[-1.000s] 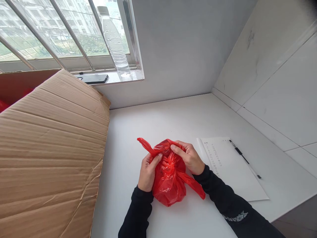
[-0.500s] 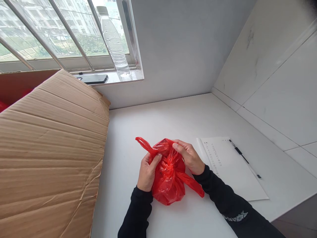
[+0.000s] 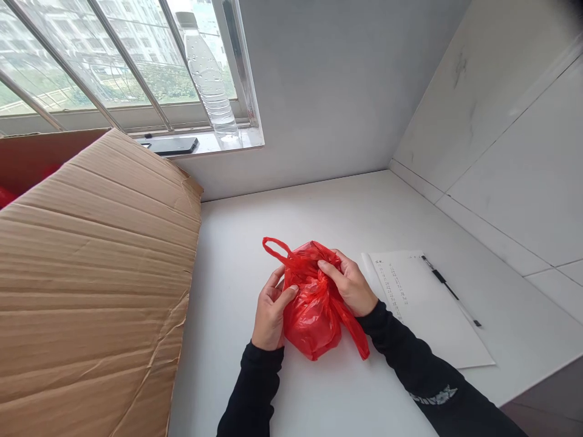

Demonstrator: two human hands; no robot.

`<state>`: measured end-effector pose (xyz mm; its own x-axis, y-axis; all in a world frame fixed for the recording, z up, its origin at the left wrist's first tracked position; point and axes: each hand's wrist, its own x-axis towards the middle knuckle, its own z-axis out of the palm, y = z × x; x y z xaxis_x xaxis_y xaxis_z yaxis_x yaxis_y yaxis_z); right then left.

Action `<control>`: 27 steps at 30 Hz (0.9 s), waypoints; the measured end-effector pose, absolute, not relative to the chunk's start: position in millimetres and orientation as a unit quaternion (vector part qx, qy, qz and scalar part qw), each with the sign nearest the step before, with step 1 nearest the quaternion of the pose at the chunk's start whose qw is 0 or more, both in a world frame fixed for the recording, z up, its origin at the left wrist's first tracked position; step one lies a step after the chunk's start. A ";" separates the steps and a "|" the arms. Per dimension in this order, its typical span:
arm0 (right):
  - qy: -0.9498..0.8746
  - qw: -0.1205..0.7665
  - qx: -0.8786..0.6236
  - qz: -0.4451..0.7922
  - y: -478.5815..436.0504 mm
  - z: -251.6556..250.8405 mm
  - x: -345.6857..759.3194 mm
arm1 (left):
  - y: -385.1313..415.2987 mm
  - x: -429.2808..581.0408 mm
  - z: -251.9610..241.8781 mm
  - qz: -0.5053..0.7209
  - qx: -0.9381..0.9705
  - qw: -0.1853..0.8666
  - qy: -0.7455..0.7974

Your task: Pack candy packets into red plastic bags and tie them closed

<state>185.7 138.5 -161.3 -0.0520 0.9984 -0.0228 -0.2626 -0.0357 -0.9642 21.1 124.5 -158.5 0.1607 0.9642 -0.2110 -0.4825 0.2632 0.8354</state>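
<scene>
A red plastic bag (image 3: 312, 325), gathered and knotted near its upper middle, is between my two hands over the white table (image 3: 319, 212). One looped handle sticks out at the upper left and the other hangs toward the lower right. My left hand (image 3: 272, 312) grips the bag's left side, thumb on top and fingers partly hidden behind it. On the upper right, my right hand (image 3: 350, 284) holds the bag with its thumb pressed near the knot and its fingers behind. What the bag contains is hidden.
At left stands a large cardboard box (image 3: 100, 279) with something red inside. A notebook (image 3: 437, 315) with handwriting lies at right, a black pen (image 3: 450, 290) on it. A clear water bottle (image 3: 209, 79) and a phone (image 3: 173, 145) rest on the windowsill.
The bag has turned and tipped slightly away from me, its lower end moving up. My right thumb has moved down toward the knot. The looped handle has shifted right and up.
</scene>
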 end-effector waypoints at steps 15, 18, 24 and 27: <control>-0.443 0.543 -0.422 0.575 139.7 -164.4 187.3 | 129.2 17.1 -167.5 0.545 0.287 0.679 0.400; -0.432 0.548 -0.434 0.569 139.1 -162.3 185.7 | 129.1 18.1 -169.5 0.547 0.300 0.671 0.401; -0.472 0.528 -0.432 0.559 135.9 -154.9 184.9 | 126.4 16.3 -171.4 0.522 0.369 0.646 0.417; -0.497 0.513 -0.454 0.533 136.6 -156.4 186.0 | 126.1 15.9 -173.4 0.512 0.384 0.648 0.414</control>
